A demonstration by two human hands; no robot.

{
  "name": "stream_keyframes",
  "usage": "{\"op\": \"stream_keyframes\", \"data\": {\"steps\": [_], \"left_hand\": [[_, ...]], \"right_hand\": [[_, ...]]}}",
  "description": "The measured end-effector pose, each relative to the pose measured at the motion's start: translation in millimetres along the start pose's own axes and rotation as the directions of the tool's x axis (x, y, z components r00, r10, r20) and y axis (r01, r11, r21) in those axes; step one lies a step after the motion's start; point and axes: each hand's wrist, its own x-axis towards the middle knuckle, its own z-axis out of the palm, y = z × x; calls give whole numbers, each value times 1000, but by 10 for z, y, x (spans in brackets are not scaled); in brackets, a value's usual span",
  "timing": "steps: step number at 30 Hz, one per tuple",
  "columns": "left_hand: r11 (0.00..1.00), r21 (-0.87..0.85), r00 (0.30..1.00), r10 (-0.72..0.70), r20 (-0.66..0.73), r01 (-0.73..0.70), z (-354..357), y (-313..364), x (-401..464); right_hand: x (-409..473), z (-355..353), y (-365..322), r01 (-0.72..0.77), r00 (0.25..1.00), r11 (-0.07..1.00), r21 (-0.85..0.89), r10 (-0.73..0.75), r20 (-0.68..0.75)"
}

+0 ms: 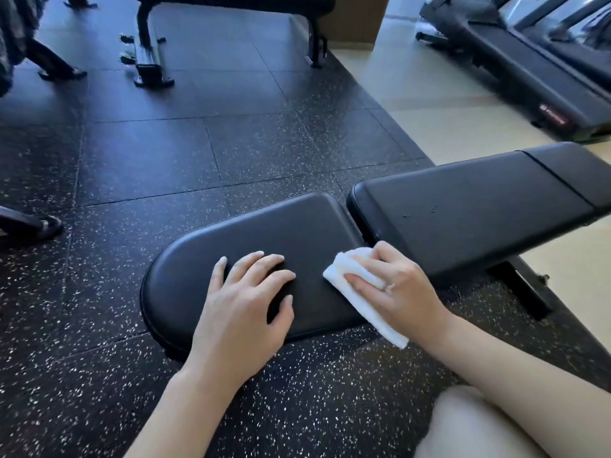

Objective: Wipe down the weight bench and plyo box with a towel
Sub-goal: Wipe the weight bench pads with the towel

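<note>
A black padded weight bench lies across the view, its rounded seat pad in front of me and its longer back pad running off to the right. My left hand rests flat on the seat pad with fingers spread. My right hand grips a folded white towel against the right end of the seat pad, near the gap between the two pads. One end of the towel hangs over the pad's near edge. No plyo box is in view.
Speckled black rubber flooring surrounds the bench. Another black bench frame stands at the far back. A treadmill sits on the pale floor at the upper right. A person's sandalled foot shows at the left. My knee is at bottom right.
</note>
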Motion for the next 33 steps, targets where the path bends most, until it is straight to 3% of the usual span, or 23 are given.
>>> {"op": "stream_keyframes", "data": {"steps": [4,10,21,33], "left_hand": [[1000,14,999,6,-46,-5,6,14,30],[1000,7,999,11,-51,-10,18,15,14],[996,-83,998,24,-58,-29,-15,-42,-16],[992,-127,999,22,-40,-27,-13,-34,-17]], "right_hand": [[698,266,-65,-71,996,997,32,73,-60],[1630,483,-97,-181,983,983,35,182,-30],[235,193,-166,63,998,997,-49,-64,-22],[1281,586,-207,-10,1000,989,-145,8,-15]]}}
